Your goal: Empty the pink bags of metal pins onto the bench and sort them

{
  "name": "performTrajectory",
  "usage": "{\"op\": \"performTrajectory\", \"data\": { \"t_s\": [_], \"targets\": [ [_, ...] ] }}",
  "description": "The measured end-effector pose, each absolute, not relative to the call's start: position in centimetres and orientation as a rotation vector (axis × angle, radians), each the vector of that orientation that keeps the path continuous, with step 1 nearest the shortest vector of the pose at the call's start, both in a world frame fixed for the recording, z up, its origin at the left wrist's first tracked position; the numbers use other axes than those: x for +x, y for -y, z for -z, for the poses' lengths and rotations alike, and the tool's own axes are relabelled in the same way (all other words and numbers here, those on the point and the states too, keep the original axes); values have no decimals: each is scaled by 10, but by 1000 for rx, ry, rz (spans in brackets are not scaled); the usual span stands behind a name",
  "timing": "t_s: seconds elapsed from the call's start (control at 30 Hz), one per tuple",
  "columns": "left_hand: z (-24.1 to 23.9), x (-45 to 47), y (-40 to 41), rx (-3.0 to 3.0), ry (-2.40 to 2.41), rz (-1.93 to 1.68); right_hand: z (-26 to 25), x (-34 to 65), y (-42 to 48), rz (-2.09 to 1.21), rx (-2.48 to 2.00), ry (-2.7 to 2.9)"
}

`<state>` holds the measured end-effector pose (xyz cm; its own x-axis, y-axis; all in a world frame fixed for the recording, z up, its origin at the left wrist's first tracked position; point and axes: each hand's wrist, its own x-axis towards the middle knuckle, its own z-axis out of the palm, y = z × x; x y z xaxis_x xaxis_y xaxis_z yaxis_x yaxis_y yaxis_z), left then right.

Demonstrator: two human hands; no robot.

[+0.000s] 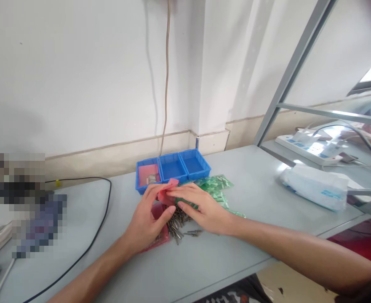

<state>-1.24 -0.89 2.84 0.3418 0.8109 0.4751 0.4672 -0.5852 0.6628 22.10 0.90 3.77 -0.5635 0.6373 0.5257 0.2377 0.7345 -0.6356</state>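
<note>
A small pink plastic bag is pinched between the fingertips of my left hand and my right hand. Below the hands lies a loose pile of slim metal pins, a few of them apart from it toward the right. Another pink bag rests on the table, partly hidden under my left hand. Green plastic bags with small pieces in them spread out behind and beside my right hand.
Three joined blue bins stand behind the hands; the left one holds a pink bag. A white plastic packet and a power strip are to the right, by a grey metal frame. A black cable runs along the left.
</note>
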Motion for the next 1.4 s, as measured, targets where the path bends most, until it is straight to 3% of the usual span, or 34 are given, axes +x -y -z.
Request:
{"op": "performTrajectory", "data": {
  "t_s": [0.43, 0.67, 0.77, 0.93, 1.4],
  "targets": [
    [-17, -13, 7, 1971, -1274, -1230, -39, 222, -5, -598, -780, 2031],
    [-7, -9, 6, 1686, -1199, -1527, -38, 220, -8, -897, -803, 1903],
    [-9, -13, 5, 1876, -1227, -1570, -35, 219, -8, -862, -799, 1871],
    [-15, -19, 4, 2370, -1293, -1319, -32, 221, -10, -807, -845, 1815],
    [-16, -19, 6, 2441, -1291, -1364, -35, 221, -11, -862, -880, 1762]
  ]
}}
